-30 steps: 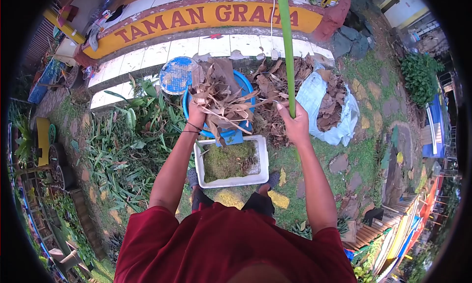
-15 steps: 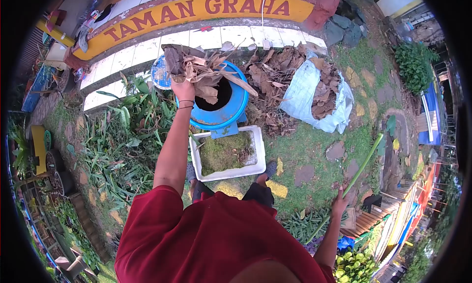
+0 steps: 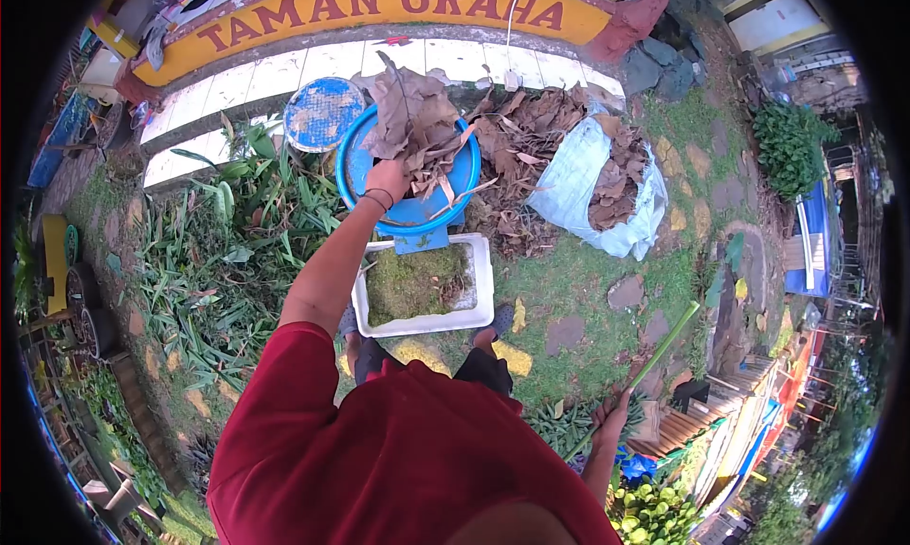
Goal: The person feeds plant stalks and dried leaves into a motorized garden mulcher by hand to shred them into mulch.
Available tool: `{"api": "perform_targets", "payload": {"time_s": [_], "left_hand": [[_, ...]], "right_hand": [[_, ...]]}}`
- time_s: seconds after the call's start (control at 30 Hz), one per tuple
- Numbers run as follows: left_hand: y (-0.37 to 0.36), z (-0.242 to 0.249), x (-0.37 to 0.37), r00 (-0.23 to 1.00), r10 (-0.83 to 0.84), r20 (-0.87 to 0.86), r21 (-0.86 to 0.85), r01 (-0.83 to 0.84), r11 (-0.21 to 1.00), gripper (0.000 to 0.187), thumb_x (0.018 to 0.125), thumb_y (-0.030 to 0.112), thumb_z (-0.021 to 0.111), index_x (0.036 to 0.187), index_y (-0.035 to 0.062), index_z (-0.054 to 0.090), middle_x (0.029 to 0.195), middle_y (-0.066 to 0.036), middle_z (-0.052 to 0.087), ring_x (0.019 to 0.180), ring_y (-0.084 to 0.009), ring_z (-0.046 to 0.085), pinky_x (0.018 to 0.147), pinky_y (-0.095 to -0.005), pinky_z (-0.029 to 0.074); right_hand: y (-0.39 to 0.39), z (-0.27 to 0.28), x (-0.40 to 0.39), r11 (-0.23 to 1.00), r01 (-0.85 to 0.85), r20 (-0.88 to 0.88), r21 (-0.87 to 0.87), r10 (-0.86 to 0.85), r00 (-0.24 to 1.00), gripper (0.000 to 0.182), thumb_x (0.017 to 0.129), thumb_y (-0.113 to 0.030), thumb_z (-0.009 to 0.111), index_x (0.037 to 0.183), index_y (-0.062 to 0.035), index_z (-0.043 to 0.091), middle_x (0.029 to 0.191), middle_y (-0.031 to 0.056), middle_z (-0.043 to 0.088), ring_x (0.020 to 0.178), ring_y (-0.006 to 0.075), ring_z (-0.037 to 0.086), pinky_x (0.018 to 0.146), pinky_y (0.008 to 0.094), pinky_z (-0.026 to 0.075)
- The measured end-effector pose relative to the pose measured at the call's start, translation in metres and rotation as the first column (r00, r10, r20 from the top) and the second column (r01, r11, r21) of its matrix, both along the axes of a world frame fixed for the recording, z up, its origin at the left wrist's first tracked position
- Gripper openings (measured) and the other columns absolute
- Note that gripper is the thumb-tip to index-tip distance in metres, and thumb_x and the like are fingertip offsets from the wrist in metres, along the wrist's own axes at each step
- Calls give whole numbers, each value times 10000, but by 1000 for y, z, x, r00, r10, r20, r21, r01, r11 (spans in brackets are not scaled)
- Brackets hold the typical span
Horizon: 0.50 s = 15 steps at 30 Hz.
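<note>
Clutching dry leaves [image 3: 412,118] in closed left hand [image 3: 389,177], now back over blue barrel [image 3: 365,180] mouth after swinging aside. Right hand [image 3: 609,417] wrapped around green pole [image 3: 654,355], lowered to the side; probably trailing on grass. White tub [image 3: 479,275] at feet.

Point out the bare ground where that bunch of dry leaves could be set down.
Bare grass lies between the white tray and the white sack, stretching right to the stepping stones. Crowded: the leaf pile beside the blue bin, and the plants left of the tray.
</note>
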<state>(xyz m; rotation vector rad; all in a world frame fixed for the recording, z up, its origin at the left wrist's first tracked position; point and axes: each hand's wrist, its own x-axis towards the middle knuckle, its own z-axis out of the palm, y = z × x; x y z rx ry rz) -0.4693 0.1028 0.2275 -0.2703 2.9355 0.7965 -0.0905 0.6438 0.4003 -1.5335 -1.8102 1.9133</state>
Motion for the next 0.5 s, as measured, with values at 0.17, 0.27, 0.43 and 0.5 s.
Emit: {"api": "perform_targets", "payload": {"time_s": [0.17,0.27,0.43,0.5], "left_hand": [[-5,-45,-23,970,-207,127,-91,219,971,447,822,321,601,1247,183,600,1209,-132,638,1120,-308,609,941,-416,496],[-6,-59,-34,920,-269,283,-285,349,893,493,804,372,586,1254,173,605,1327,-97,582,1210,-288,557,1026,-394,445],[-4,-46,-38,756,-561,336,-332,653,681,491,842,349,531,1210,40,632,1279,-160,603,1166,-315,581,1010,-407,450],[-3,-11,-24,719,-579,384,-261,686,679,417,870,291,512,1131,10,676,1201,-179,646,1070,-317,641,940,-393,494]], "right_hand": [[17,-11,7,993,-117,179,-2,115,977,441,989,-497,466,1065,-75,574,568,-53,273,406,73,258,366,238,214],[13,-6,5,950,-272,286,151,222,932,393,1017,-423,435,1073,-65,587,577,-49,320,415,82,319,377,246,254],[-3,18,-41,461,-662,347,591,596,724,388,1024,-394,418,1119,-55,581,581,27,460,472,190,454,459,348,385],[-48,72,-84,28,-777,587,629,639,497,328,1012,-365,443,1095,-77,576,640,149,556,581,360,550,559,464,439]]}}
